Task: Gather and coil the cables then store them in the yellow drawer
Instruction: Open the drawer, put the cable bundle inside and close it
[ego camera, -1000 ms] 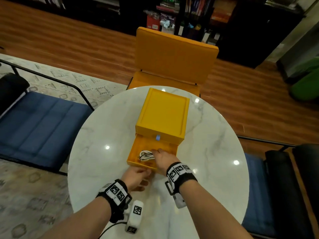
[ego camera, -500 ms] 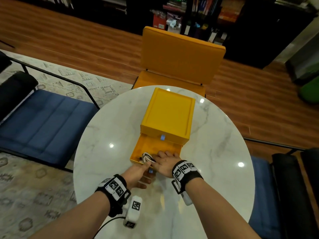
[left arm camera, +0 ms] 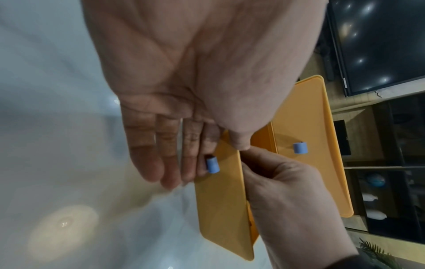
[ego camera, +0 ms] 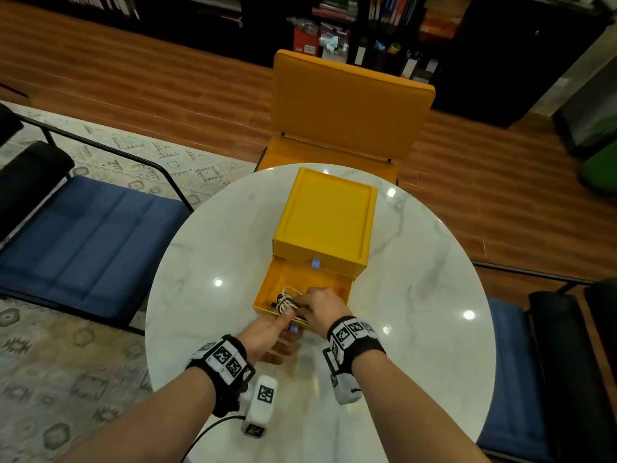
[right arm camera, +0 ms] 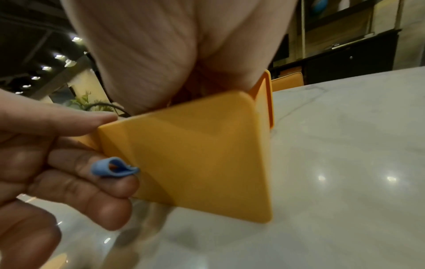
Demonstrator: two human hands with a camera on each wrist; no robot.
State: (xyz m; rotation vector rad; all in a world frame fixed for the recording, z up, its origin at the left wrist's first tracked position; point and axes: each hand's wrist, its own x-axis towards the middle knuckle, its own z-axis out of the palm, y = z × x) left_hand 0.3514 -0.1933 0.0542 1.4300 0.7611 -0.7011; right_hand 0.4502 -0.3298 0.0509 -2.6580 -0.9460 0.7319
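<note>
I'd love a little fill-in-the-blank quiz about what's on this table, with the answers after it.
1. The open drawer is coloured ____.
2. The coiled cables lie ____ the drawer.
3. The small pull tab on the drawer front is coloured ____.
4. The table top is ____ in shape.

Missing words: yellow; inside; blue; round
</note>
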